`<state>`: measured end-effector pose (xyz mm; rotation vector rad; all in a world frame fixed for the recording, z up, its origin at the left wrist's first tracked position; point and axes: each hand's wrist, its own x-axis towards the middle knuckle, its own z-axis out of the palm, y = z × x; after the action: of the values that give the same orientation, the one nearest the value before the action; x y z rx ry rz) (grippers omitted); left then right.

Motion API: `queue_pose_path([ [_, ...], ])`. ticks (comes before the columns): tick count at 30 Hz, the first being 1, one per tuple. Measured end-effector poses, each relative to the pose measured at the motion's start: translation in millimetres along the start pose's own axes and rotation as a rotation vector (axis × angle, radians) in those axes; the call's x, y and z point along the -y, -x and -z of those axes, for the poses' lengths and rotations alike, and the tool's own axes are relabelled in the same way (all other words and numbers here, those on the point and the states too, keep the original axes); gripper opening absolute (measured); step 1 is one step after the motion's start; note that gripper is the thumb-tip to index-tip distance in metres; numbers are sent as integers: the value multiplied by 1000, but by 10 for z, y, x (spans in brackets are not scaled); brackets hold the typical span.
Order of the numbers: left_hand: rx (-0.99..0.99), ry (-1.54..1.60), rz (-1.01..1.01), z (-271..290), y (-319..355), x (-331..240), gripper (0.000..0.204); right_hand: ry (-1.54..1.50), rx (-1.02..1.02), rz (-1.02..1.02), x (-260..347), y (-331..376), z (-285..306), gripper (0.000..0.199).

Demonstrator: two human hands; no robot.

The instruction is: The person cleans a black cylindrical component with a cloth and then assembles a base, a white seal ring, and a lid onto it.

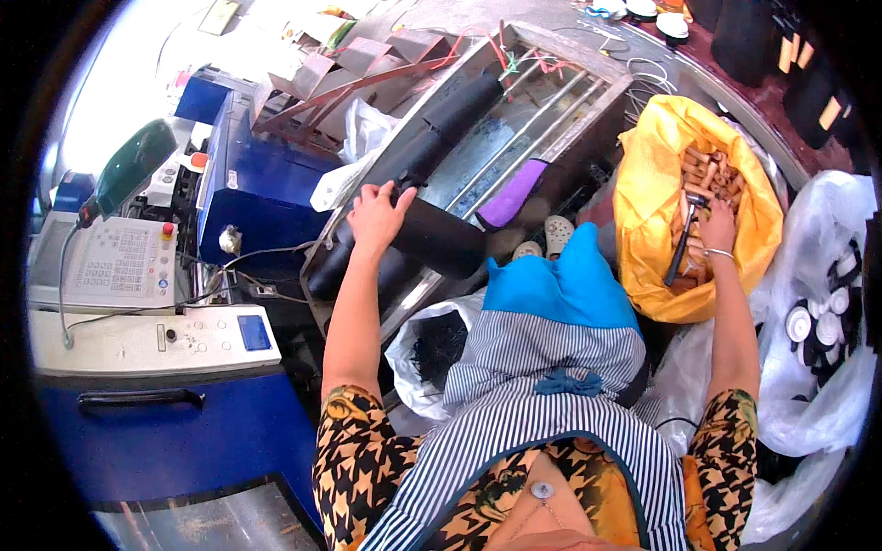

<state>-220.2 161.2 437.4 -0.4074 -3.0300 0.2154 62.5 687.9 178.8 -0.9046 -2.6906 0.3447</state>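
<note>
Cluttered workshop surroundings are seen from above, with a blue machine and its pale control panel set to the person's left and a long metal trough with rods stretched diagonally ahead. On the near rim of that trough, black cylindrical rollers are laid end to end, and the left hand is pressed on top of one of them, fingers spread over its upper end rather than wrapped round it, so the roller is touched but not clasped. A purple pad is seen lying inside the trough just beyond that roller. To the right, a yellow plastic bag is held open on the floor, filled with short tan wooden pieces. The right hand is reached down into the bag's mouth and is closed around the top of a dark slender tool, whose lower end is pointed down among the wooden pieces. A thin bangle is worn on that wrist. Beside the yellow bag, to the far right, a clear plastic bag holding black and white round caps is found. Between the knees and the trough, a white bag with dark stringy material is seen. A striped apron is worn over a patterned garment.
</note>
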Motion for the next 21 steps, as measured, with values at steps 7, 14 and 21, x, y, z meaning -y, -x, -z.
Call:
queue_pose_path([
  [7, 461, 206, 50, -390, -657, 341, 59, -19, 204, -341, 414, -161, 599, 31],
  [14, -91, 80, -373, 362, 369, -300, 32, -810, 278, -105, 1301, 136, 1295, 35],
  [21, -473, 660, -707, 780, 1229, -1241, 34, -1053, -320, 833, 3086, 733, 2059, 29],
])
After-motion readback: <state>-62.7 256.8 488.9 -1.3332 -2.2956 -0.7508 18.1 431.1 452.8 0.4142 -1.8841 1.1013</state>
